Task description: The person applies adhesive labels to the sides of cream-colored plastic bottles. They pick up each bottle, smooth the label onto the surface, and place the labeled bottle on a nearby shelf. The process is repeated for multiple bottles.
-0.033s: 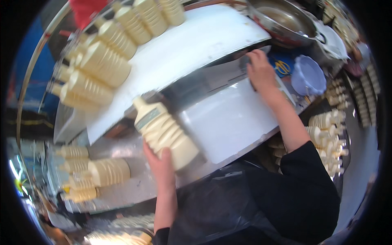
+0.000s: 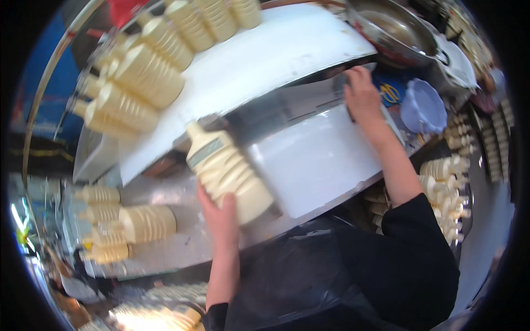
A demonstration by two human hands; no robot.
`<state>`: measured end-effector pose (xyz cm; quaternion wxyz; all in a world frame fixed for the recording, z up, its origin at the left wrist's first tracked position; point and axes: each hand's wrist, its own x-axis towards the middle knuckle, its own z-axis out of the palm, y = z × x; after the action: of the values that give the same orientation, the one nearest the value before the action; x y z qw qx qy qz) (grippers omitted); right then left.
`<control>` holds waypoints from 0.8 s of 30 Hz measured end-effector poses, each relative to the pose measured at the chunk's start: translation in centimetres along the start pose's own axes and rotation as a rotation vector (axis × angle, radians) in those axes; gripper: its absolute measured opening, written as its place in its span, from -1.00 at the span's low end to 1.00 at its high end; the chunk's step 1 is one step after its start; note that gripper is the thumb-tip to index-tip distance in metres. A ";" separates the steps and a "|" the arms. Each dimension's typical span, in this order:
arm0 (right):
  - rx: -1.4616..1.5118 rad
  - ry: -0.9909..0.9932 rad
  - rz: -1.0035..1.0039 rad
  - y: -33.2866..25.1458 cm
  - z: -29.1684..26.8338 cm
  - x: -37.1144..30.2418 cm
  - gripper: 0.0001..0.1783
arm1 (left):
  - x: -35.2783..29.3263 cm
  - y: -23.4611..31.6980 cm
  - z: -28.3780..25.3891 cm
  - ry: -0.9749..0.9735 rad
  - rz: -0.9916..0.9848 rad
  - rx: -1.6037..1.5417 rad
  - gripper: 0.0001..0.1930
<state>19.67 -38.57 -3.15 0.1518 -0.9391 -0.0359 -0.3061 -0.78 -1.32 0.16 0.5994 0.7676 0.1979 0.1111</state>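
Observation:
A cream-coloured ribbed plastic bottle (image 2: 234, 176) with a narrow neck lies tilted in my left hand (image 2: 222, 212). A grey-green strip crosses its shoulder. My thumb is on its near side and the fingers wrap beneath. Over the far right end of a white sheet (image 2: 320, 160) on the metal bench, my right hand (image 2: 364, 99) has its fingers bent down around something greyish. What that thing is stays mostly hidden and blurred.
Similar bottles (image 2: 149, 74) stand along a raised white board (image 2: 276, 52). More bottles (image 2: 146, 223) sit at the bench's left end. To the right are a steel pan (image 2: 395, 30), a lilac basket (image 2: 422, 107), yellow-handled scissors (image 2: 391, 92) and several bottles (image 2: 441, 190) lower down.
The view has shifted slightly, so the bench, board and both hands appear a little farther right. Both hands keep the same hold.

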 end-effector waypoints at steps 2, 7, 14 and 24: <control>-0.053 0.002 -0.009 0.2 -0.2 0.4 -0.55 | -0.1 0.3 -0.2 -0.019 -0.013 -0.056 -0.17; -0.107 0.006 -0.023 0.1 -0.7 0.4 -0.54 | -0.1 0.6 -0.1 -0.025 0.002 -0.072 -0.14; 0.109 -0.168 -0.149 -1.9 -2.2 -1.9 -0.74 | -0.1 0.2 0.1 0.005 0.047 -0.038 -0.15; 0.265 -0.587 -0.258 -10.1 -2.9 -7.8 -0.70 | -0.1 0.8 0.2 -0.021 0.028 -0.108 -0.17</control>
<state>10.13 -29.67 -2.81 0.2158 -0.9470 -0.2359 -0.0320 -0.69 -1.71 0.86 0.6404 0.7379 0.1746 0.1220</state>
